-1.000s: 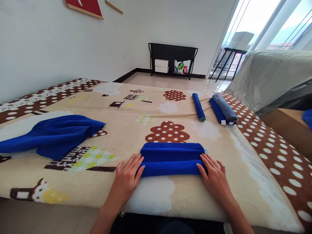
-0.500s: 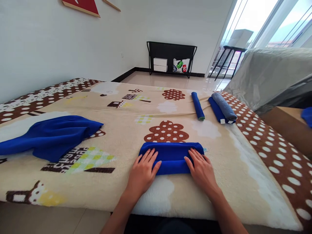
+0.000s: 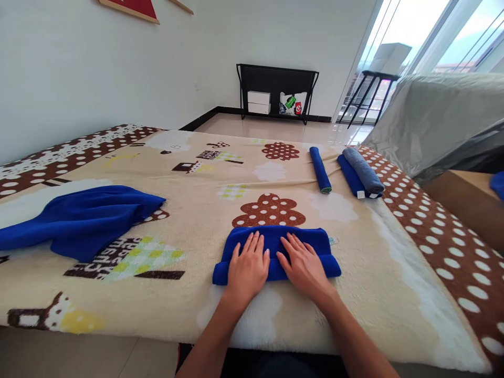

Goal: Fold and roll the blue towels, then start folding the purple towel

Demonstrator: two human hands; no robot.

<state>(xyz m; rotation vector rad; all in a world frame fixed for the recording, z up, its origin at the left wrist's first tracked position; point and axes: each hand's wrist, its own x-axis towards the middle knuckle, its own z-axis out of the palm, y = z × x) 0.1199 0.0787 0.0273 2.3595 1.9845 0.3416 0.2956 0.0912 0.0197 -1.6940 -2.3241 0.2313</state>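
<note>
A blue towel [image 3: 315, 241], partly rolled along its near edge, lies on the blanket [image 3: 189, 310] in front of me. My left hand [image 3: 249, 266] rests flat on its left half, fingers stretched toward the far edge. On the right half lies my right hand [image 3: 304, 265], palm down with the fingers apart. Neither hand grips the cloth. A small white label sticks out at the towel's right end. Off to the left is a loose, crumpled blue cloth [image 3: 98, 215].
At the far right lie a rolled blue towel [image 3: 320, 170] and a grey-blue roll [image 3: 363, 169] on a folded blue cloth [image 3: 347, 170]. A cardboard box [image 3: 452, 199] stands beside the bed at right. Against the back wall is a black rack [image 3: 277, 84].
Both hands have moved inward, closer together on the towel. The near roll now shows its full width, sticking out past the flat part at both ends.
</note>
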